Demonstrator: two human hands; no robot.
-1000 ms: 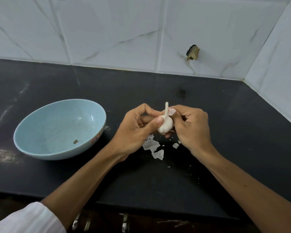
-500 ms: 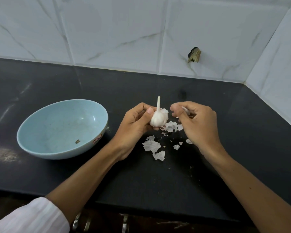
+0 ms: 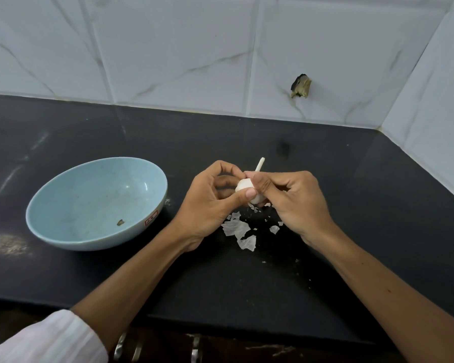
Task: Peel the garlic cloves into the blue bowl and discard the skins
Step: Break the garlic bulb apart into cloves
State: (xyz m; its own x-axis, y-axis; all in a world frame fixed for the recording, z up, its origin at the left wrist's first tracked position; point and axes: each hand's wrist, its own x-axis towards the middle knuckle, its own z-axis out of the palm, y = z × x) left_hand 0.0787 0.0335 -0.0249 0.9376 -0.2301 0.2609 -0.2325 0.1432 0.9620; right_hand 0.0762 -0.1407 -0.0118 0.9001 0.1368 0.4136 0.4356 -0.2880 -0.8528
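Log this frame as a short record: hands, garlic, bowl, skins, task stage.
left hand: grips the garlic, thumb across its front
right hand: pinches the garlic's top, beside the stem
garlic: whole bulb, held above the counter, stem tilted up and right
bowl: left of the hands, no cloves in it, only a small brown speck
skins: white scraps on the counter below the hands
stage: outer skin being stripped; no clove in the bowl yet

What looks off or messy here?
Torn garlic skins litter the black counter right of the blue bowl; a brown scrap sits inside it; one wall tile has a broken dark hole.
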